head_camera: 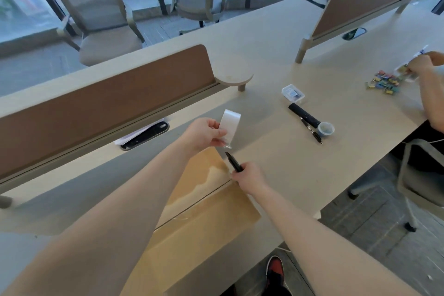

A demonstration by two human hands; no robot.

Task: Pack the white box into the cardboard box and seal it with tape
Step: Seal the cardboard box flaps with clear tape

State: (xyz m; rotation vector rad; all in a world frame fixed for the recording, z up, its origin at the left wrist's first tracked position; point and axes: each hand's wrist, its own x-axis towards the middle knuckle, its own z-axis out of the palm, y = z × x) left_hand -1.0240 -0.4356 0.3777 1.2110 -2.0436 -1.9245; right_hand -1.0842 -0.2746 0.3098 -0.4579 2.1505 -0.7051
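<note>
Open bench (276,163) right of cardboard box (204,223).
Farther right, blocked by black cylinder (304,115), pen (312,132), small cup (325,129); behind, by brown divider (96,108).

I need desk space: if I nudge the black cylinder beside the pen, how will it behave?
The black cylinder lies on its side, so it would probably roll. The small cup at its end and the pen alongside might stop it or get knocked.

The flat brown cardboard box (211,223) runs off the lower edge, partly under the left forearm (108,223). The left hand (204,136) covers part of the white tape roll (231,122); the right hand (251,179) hides the rear of the slim black tool (231,162), its kind unclear.
</note>
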